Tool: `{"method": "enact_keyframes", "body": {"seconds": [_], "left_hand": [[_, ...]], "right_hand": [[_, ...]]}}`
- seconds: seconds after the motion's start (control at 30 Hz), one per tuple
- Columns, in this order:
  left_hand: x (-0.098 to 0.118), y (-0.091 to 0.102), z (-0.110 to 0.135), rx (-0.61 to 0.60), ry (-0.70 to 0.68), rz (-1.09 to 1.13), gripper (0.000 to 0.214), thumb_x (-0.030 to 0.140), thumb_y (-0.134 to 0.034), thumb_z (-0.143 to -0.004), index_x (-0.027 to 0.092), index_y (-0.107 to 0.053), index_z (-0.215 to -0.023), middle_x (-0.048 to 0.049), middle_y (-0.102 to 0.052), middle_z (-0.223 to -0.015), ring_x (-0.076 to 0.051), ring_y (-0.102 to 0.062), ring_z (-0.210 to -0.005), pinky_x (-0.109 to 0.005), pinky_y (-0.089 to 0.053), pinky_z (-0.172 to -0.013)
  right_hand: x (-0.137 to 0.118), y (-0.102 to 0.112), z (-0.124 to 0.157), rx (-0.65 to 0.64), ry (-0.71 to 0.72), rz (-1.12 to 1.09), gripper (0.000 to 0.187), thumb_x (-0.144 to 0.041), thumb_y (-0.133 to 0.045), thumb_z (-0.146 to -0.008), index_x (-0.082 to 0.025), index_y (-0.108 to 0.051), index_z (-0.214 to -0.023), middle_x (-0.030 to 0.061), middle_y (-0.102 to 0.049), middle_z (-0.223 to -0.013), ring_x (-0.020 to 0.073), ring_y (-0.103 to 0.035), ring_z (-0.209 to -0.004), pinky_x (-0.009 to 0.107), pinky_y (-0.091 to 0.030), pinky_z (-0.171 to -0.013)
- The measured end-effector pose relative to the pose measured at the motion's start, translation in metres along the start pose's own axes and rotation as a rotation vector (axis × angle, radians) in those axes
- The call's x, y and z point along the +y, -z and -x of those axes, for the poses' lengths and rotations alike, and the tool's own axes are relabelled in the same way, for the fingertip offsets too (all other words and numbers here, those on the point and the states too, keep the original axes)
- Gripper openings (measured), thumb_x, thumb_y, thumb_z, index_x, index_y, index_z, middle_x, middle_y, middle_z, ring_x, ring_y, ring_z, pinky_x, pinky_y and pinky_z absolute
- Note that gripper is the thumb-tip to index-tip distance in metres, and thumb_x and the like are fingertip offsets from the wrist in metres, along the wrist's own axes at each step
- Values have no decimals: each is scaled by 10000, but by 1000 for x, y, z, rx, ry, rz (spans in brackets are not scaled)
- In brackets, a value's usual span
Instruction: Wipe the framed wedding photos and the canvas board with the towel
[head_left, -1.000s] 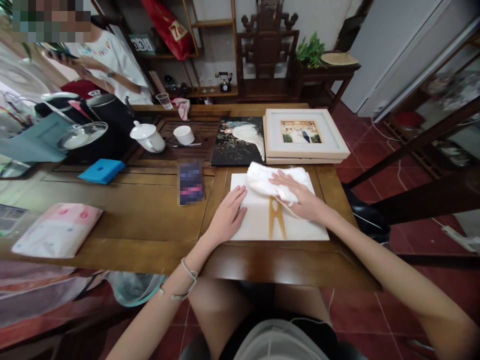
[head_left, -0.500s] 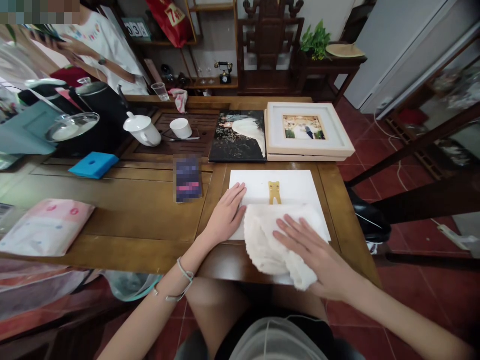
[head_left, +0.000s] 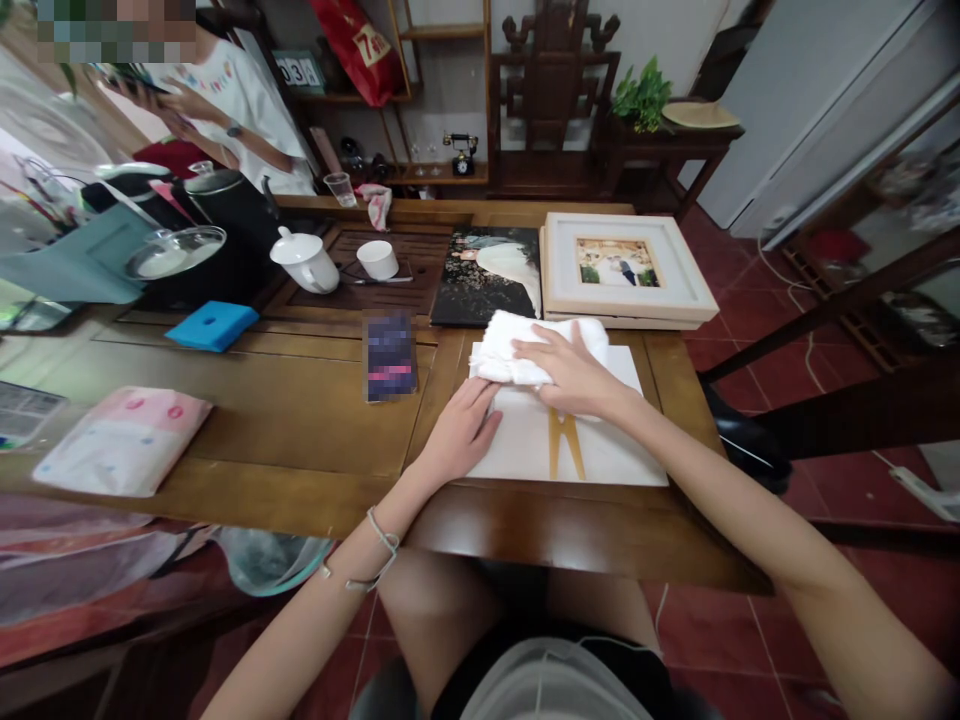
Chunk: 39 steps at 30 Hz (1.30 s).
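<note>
A white board (head_left: 622, 450) lies flat on the wooden table, with a yellow two-legged easel-like piece (head_left: 566, 450) on its surface. My left hand (head_left: 463, 425) rests flat on the board's left edge, fingers stretched, holding nothing. Near the far edge, my right hand (head_left: 566, 368) holds a folded white cloth (head_left: 499, 350) down against the board under spread fingers. The cloth covers the far left part of the board. My right hand and cloth hide the top of the yellow piece.
Just beyond the board are a dark picture panel (head_left: 491, 280) and stacked white picture frames (head_left: 626, 262). A blurred dark packet (head_left: 390, 355), blue block (head_left: 211, 325), tissue pack (head_left: 124, 440), white teapot (head_left: 306, 262) and cup (head_left: 377, 260) stand leftward. Another person (head_left: 232, 110) stands across the table.
My right hand has slid the cloth from the board's near edge to its far left part, uncovering the legs of the yellow piece. My left hand stays on the board's left edge.
</note>
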<state>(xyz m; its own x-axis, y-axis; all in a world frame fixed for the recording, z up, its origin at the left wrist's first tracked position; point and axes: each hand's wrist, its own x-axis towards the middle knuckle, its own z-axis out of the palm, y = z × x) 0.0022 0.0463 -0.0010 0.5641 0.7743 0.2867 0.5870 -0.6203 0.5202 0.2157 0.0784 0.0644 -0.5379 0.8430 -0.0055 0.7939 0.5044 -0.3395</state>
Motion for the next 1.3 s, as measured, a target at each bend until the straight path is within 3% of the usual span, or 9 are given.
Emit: {"method": "enact_keyframes", "body": {"seconds": [0.13,0.23,0.4,0.5,0.77,0.87,0.97,1.13,1.3], "left_hand": [[2,1,0,4,33,-35,344,257,-413,-966,119,-565,-1242,-177,-589,-1273,-314,-507,-1256,-510,-433,-1065],[3,2,0,-13,47,-49,296,254,-414,-964,125,-605,-1150,-170,-634,-1155,-318,-557,-1166,-513,-474,-1004],[0,-1,0,12,-3,1,423,239,-397,-974,145,-457,-1382,-158,-489,-1435,-293,-393,-1391,-516,-345,-1155],[-3,-3,0,51,4,47,433,238,-353,-990,171,-440,-1409,-135,-461,-1479,-268,-350,-1434,-522,-312,-1183],[-9,-5,4,78,-3,143,484,175,-327,-976,184,-396,-1455,-136,-433,-1510,-241,-344,-1445,-511,-320,-1187],[-11,-6,4,67,-6,146,505,152,-334,-964,199,-387,-1464,-124,-418,-1523,-241,-326,-1454,-519,-314,-1189],[-11,-6,4,60,-19,143,532,148,-381,-942,212,-379,-1471,-117,-424,-1520,-255,-340,-1446,-529,-323,-1183],[-3,-3,-1,88,-4,116,475,131,-361,-955,202,-457,-1415,-118,-476,-1473,-257,-403,-1404,-508,-360,-1165],[0,-2,-1,93,-13,124,470,127,-346,-957,197,-464,-1407,-120,-462,-1483,-254,-390,-1413,-497,-358,-1167]], "right_hand": [[-27,-5,-30,-15,94,-40,658,-87,-451,-709,-151,-535,-1359,84,-483,-1477,330,-235,-1447,703,-37,-1127],[-30,-7,-28,-28,82,-27,674,-91,-466,-692,-187,-539,-1355,55,-475,-1487,325,-236,-1445,694,-54,-1130],[-1,-4,7,82,-32,111,553,-157,-520,-699,-123,-622,-1241,126,-571,-1385,379,-305,-1398,651,-83,-1154],[6,-5,23,113,9,153,525,-137,-539,-671,-101,-644,-1185,153,-500,-1449,386,-209,-1445,628,-103,-1166],[-75,-27,95,-132,255,110,645,-227,-634,-639,-75,-579,-1264,213,-420,-1495,413,-120,-1463,594,-53,-1188],[-87,-26,112,-179,294,53,660,-233,-626,-652,-93,-559,-1293,179,-403,-1517,385,-98,-1473,567,-45,-1200],[-68,-21,94,-131,167,107,731,-175,-591,-660,-108,-487,-1381,137,-387,-1537,350,-138,-1474,560,-101,-1198],[-18,-17,28,62,13,225,671,-213,-557,-739,-110,-479,-1398,134,-465,-1485,383,-235,-1440,579,-167,-1170],[-33,-23,22,28,82,344,599,-210,-577,-722,-86,-565,-1308,200,-506,-1424,445,-256,-1412,641,-173,-1135]]}}
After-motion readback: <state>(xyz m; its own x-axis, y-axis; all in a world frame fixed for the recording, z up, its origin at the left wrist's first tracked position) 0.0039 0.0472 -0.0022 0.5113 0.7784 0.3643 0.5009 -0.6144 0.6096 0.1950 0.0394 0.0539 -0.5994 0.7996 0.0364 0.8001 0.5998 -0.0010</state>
